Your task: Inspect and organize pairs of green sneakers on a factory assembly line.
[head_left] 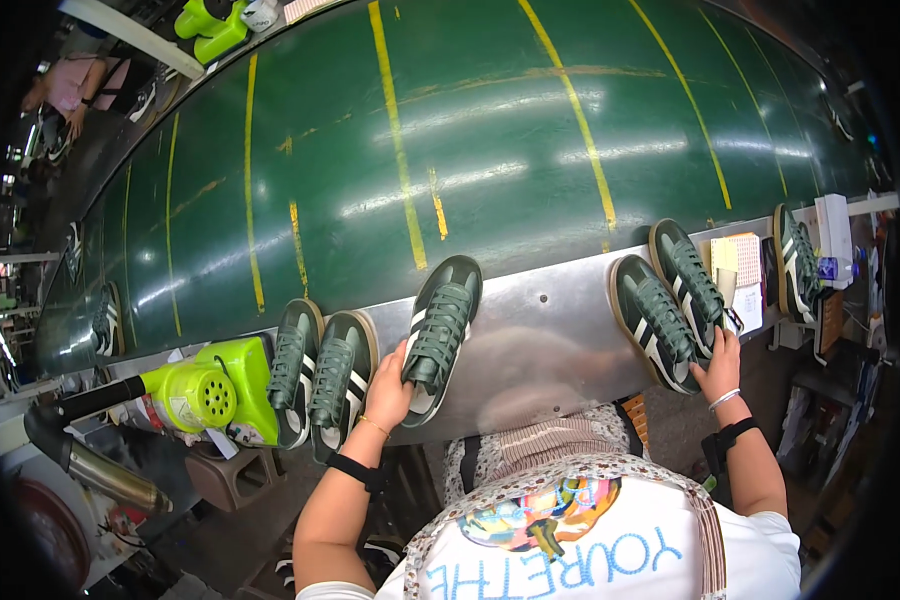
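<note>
My left hand (388,392) is closed on the heel end of a dark green sneaker (442,330) with white side stripes, its toe pointing away over the steel ledge. Left of that hand, two matching sneakers stand side by side, the nearer one (340,375) next to my wrist and the other (294,365) beyond it. At the right, my right hand (718,372) grips the heel ends of a pair of the same kind, a front sneaker (655,315) and a rear sneaker (688,275). Its fingertips are partly hidden by the heels.
A green belt (490,130) with yellow lines runs beyond the steel ledge (540,350). At the left sits a lime-green hot-air blower (205,395) with a metal nozzle. Notepads (738,265), another sneaker (795,260) and a white box (833,235) stand at the right. A person (75,85) works far left.
</note>
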The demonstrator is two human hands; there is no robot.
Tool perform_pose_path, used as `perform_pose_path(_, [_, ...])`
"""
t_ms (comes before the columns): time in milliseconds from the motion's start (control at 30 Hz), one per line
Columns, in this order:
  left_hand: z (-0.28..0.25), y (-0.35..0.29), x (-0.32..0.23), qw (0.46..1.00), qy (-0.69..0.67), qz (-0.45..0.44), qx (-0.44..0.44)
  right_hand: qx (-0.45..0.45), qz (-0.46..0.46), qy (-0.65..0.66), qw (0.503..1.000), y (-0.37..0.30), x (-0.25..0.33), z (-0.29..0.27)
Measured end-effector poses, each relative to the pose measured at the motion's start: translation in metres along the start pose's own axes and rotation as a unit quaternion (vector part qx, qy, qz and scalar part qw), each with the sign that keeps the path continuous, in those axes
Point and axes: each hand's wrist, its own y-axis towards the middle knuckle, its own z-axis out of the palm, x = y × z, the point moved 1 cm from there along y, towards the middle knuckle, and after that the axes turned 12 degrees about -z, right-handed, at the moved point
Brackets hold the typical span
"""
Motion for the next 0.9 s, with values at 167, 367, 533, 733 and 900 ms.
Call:
perform_pose_path(167, [0.035,-0.032,-0.015,0.987,-0.143,-0.033,-0.061,0.062,-0.052,-0.098,0.992,0.022,0.007,0.002])
perform_pose_path(367, [0.069,-0.065,-0.027,0.963,-0.252,-0.05,-0.084,0.094,-0.084,0.004,0.992,0.042,-0.023,0.016])
perform_pose_path(533, [0.006,-0.11,0.021,0.866,-0.106,-0.088,-0.48,0.101,-0.056,0.354,0.928,0.039,-0.006,-0.031])
perform_pose_path(733, [-0.043,-0.11,0.091,0.868,0.015,-0.157,-0.471,0.05,-0.077,0.125,0.988,0.023,0.081,-0.012])
perform_pose_path(900, [-0.034,-0.118,0.092,0.886,-0.024,-0.078,-0.457,0.082,0.068,0.005,0.994,0.011,0.156,0.045])
